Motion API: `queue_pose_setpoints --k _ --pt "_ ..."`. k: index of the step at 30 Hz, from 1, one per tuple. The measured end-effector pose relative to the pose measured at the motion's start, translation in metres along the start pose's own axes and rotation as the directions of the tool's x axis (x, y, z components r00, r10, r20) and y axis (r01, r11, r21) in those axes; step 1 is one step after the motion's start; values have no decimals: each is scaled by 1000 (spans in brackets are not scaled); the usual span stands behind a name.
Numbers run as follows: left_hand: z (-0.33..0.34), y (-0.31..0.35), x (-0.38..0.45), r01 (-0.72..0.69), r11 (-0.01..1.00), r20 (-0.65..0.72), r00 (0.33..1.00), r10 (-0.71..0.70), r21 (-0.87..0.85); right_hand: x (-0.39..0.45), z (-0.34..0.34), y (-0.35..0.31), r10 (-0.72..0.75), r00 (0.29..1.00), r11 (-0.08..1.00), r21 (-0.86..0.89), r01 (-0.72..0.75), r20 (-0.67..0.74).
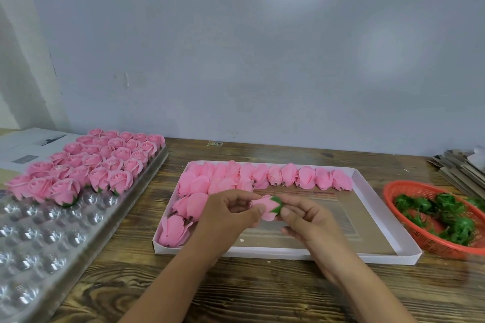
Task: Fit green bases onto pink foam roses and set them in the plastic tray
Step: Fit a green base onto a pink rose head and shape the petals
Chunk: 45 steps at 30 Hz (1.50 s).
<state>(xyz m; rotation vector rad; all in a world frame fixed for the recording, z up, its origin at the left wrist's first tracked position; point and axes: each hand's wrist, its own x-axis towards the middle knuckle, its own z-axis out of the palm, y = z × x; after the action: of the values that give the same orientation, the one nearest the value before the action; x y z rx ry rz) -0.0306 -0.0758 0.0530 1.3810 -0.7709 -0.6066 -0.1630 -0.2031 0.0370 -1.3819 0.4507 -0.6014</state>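
Observation:
My left hand (231, 214) holds a pink foam rose (265, 207) on its side above the white box. My right hand (305, 220) pinches a green base (277, 203) against the rose's end. The clear plastic tray (39, 238) lies at the left; its far half holds several upright roses (86, 165) with green bases, while its near cups stand bare. Several unfitted roses (262, 176) lie in the white box (380, 254). An orange basket (393, 191) at the right holds several loose green bases (446, 215).
The wooden table (236, 294) carries it all. A stack of flat cardboard pieces (459, 170) sits at the far right behind the basket. Papers (29, 147) lie behind the plastic tray. A pale wall (236, 60) closes off the back.

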Motion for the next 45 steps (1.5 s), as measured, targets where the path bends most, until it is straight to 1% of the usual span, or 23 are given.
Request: queue_pose_setpoints --k 6,11,13,15,17,20,22,26,27,31,33,36,38,42,45 --pt "-2 -1 0 39 998 53 998 -37 -42 0 -4 -1 -28 1000 999 -16 28 0" --pt "-3 -2 0 50 999 76 996 -50 0 0 -6 -3 -40 999 998 -46 40 14" --pt "-4 -2 0 22 999 76 997 -26 50 -1 -6 -5 -39 998 995 -87 44 57" --pt "-4 0 1 -35 993 74 997 27 113 -4 -3 -6 -35 990 985 -164 58 136" --pt "-3 1 0 -85 988 72 994 76 127 -7 2 -6 -42 977 972 -218 89 210" --pt "-2 0 0 -111 985 65 993 103 135 -10 11 -5 -61 973 961 -251 117 220" --pt "1 -1 0 -132 980 101 988 117 152 -10 15 -4 -89 978 964 -232 133 187" --pt "6 0 -6 -182 976 252 956 148 120 -11 17 -2 -153 984 964 -205 168 87" --pt "8 0 -7 -188 975 259 954 152 122 -11 17 -2 -156 986 964 -209 166 65" --pt "12 -2 -6 -191 979 199 964 175 65 -8 18 -1 -140 990 975 -170 141 18" --pt "12 1 -7 -195 980 185 965 185 33 -8 17 -3 -129 991 982 -131 134 44" --pt "11 2 -8 -195 981 231 955 185 17 -12 14 -9 -80 976 994 -54 93 200" --pt "10 1 -8 -194 980 252 952 175 51 -15 12 -12 -50 957 997 -34 62 286" --pt "6 3 -8 -179 981 282 947 151 76 -15 8 -15 -12 941 999 -26 22 338" --pt "5 3 -8 -188 980 318 935 160 59 -14 7 -14 -22 953 999 -17 28 301"
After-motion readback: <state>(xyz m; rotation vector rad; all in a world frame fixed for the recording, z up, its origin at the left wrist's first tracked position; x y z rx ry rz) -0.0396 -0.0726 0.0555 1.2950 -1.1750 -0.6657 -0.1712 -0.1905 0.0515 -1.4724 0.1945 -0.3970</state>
